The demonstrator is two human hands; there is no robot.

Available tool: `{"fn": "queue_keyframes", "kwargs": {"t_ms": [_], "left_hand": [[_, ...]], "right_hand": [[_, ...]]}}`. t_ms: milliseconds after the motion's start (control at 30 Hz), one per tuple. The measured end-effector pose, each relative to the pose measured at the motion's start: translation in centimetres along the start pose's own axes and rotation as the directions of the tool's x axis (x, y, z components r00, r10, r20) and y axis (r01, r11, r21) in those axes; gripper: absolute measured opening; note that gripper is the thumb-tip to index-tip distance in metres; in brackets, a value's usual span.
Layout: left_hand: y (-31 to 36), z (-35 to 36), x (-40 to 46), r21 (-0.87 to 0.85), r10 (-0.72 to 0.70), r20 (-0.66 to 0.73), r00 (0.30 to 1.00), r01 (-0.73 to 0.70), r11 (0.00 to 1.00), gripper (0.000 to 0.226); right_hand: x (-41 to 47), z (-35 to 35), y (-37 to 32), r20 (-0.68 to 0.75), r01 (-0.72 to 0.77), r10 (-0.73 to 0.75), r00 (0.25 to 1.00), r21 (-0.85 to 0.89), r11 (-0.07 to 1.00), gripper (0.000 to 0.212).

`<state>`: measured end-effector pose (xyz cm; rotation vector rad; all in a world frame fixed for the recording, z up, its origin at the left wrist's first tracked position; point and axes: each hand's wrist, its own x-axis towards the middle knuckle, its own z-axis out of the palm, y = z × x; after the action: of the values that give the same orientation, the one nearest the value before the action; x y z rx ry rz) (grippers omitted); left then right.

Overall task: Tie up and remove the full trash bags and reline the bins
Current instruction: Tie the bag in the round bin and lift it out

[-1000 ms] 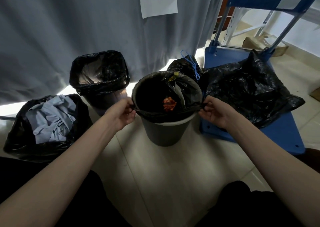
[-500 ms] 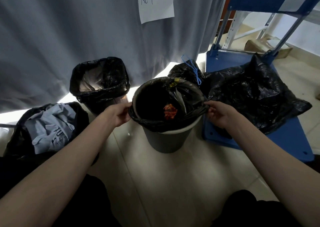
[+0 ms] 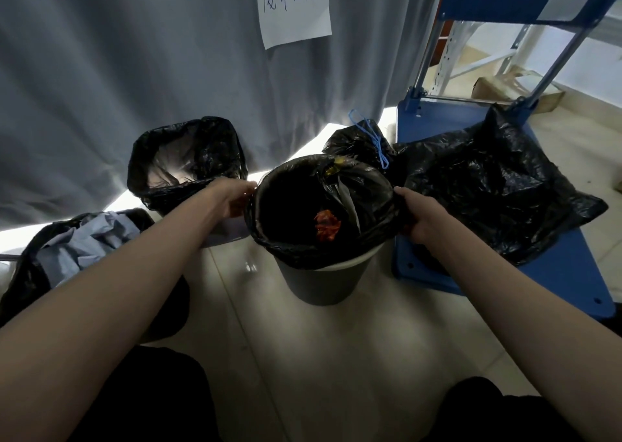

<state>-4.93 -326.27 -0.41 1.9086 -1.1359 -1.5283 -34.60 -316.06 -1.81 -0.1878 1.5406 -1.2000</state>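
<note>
A round grey bin [image 3: 323,283] stands on the floor in front of me, lined with a black trash bag [image 3: 323,249] that holds an orange-red scrap [image 3: 326,224]. My left hand [image 3: 235,197] grips the bag's rim on the left side. My right hand [image 3: 420,216] grips the rim on the right side. The bag's edge is pulled up off the bin's pale lip along the front. Behind it sits a tied black bag with a blue drawstring [image 3: 363,142].
A second bin with a black liner [image 3: 188,158] stands at the back left. An open black bag of blue-grey paper [image 3: 84,249] lies at my left. A blue platform cart [image 3: 572,273] at right carries a crumpled black bag [image 3: 488,185]. A grey curtain hangs behind.
Both hands have lifted the bag's rim up from the bin's lip, so more of the pale lip shows in front. The view has shifted slightly downward.
</note>
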Motion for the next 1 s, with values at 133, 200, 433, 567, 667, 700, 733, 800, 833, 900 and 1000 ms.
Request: {"fn": "queue_keyframes", "kwargs": {"t_ms": [133,200,433,567,667,700,733,800,833,900,1000], "left_hand": [[1.4,0.1,0.9,0.044,0.086,-0.036,0.996,-0.084,0.995,0.027],[1.9,0.0,1.2,0.16,0.194,-0.144,0.97,-0.171,0.972,0.013],[1.7,0.5,0.5,0.716,0.809,-0.093,0.58,-0.526,0.46,0.021],[1.3,1.4,0.3,0.827,0.857,0.046,0.513,-0.501,0.256,0.018],[1.7,1.5,0.2,0.84,0.784,0.102,0.613,-0.475,0.261,0.032],[1.9,1.5,0.3,0.85,0.757,0.114,0.643,-0.458,0.261,0.035],[2.1,1.5,0.4,0.863,0.728,0.121,0.675,-0.434,0.259,0.037],[2.7,1.4,0.6,0.888,0.657,0.113,0.745,-0.373,0.27,0.039],[3.0,1.3,0.7,0.892,0.625,0.099,0.774,-0.348,0.29,0.04],[3.5,1.2,0.9,0.861,0.585,0.068,0.809,-0.343,0.375,0.04],[4.1,1.1,1.3,0.75,0.556,0.033,0.831,-0.388,0.536,0.033]], "right_hand": [[0.6,0.9,-0.8,-0.057,0.049,-0.05,0.997,-0.012,0.999,0.037],[1.1,1.2,-1.1,-0.139,0.131,-0.14,0.98,-0.069,0.989,0.017],[1.1,2.2,-1.1,-0.046,0.519,-0.63,0.775,-0.521,0.677,0.018],[0.9,2.9,-0.7,0.126,0.641,-0.739,0.662,-0.605,0.471,0.016],[1.2,3.3,-0.6,0.173,0.635,-0.745,0.644,-0.664,0.394,0.016],[1.2,3.4,-0.7,0.179,0.623,-0.745,0.643,-0.688,0.372,0.018],[1.3,3.5,-0.7,0.188,0.61,-0.744,0.641,-0.713,0.346,0.02],[1.5,3.6,-1.0,0.199,0.586,-0.736,0.648,-0.747,0.314,0.028],[1.7,3.7,-1.1,0.189,0.572,-0.725,0.662,-0.753,0.326,0.03],[2.0,3.8,-1.5,0.144,0.544,-0.696,0.704,-0.738,0.398,0.032],[2.4,4.0,-2.3,0.068,0.5,-0.638,0.767,-0.685,0.53,0.029]]}}
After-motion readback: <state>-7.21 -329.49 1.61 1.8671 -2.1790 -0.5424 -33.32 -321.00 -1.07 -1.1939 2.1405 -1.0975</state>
